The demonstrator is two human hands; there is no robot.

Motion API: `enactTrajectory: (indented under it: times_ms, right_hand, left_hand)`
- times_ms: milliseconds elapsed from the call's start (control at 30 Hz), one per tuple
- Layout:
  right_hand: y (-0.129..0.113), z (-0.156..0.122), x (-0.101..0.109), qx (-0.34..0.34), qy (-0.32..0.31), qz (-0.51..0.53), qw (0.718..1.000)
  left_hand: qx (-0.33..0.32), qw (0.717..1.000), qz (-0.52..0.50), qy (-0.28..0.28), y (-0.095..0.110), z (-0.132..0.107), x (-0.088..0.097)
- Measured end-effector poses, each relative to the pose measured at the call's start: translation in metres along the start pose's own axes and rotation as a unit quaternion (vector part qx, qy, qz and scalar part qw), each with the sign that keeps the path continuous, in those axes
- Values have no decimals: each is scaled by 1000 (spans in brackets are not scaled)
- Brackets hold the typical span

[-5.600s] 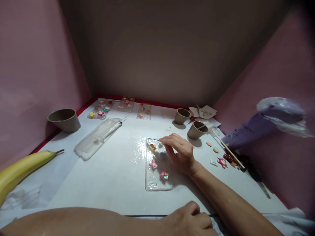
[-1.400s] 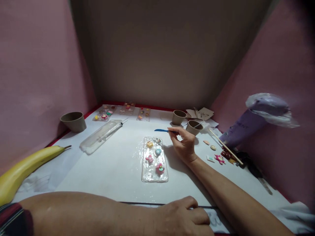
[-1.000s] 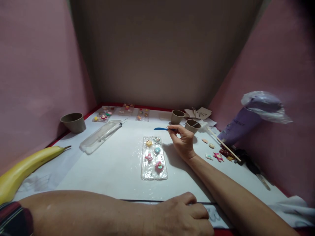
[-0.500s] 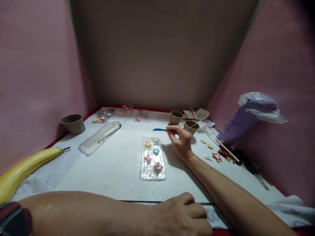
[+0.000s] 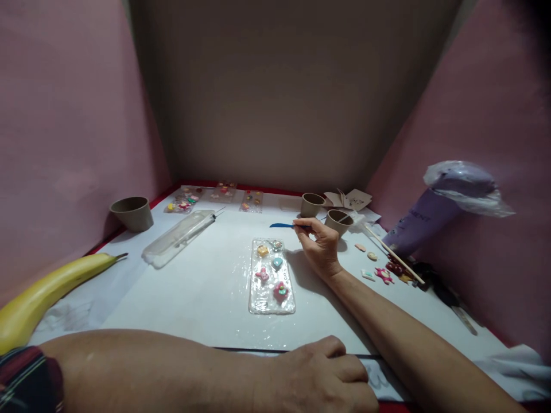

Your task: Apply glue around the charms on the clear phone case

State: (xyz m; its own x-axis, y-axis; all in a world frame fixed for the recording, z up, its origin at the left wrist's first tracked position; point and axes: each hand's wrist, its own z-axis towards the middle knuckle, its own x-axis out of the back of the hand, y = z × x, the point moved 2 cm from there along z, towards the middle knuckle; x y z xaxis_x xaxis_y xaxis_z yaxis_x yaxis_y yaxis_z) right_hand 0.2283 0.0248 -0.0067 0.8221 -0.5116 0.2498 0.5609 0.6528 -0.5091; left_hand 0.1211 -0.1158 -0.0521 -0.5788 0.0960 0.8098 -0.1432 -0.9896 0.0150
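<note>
My right hand (image 5: 321, 246) pinches a blue plastic spatula (image 5: 282, 225) with a flat, knife-like blade. It is held above the white board, past the far right corner of a clear phone case (image 5: 271, 301). Glossy clear goo coats that case, and small charms sit on it: a yellow one (image 5: 262, 250), a teal heart (image 5: 278, 263), a pink figure (image 5: 262, 275) and a pink flower shape (image 5: 281, 291) among them. My left hand (image 5: 322, 373) rests at the near edge of the board, its fingers curled under. The palm is hidden, so anything inside it cannot be seen.
Brown cups stand at the left (image 5: 133, 215) and back right (image 5: 313, 205). Decorated cases (image 5: 252, 202) line the back. A clear plastic box (image 5: 178, 238) and a banana (image 5: 64, 281) lie left. Loose charms (image 5: 384, 276), a wooden stick (image 5: 396, 255) and a purple bag (image 5: 422, 218) are right.
The whole view has shifted slightly, so things appear a little further right. My right hand still holds the spatula in nearly the same spot, and my left hand stays at the near edge.
</note>
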Motion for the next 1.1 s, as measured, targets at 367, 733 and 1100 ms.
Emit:
enactTrajectory:
  times_ms: [367, 733, 1100]
  right_hand:
    - [-1, 1, -1, 12, 3, -3, 1000]
    - [-3, 1, -1, 16, 1, -12, 1000]
    - [-3, 2, 0, 18, 7, -8, 1000]
  left_hand:
    - [5, 1000, 0, 3, 1, -3, -8]
    - [-14, 1000, 19, -18, 3, 2, 5]
    - [-21, 998, 33, -42, 4, 7, 15]
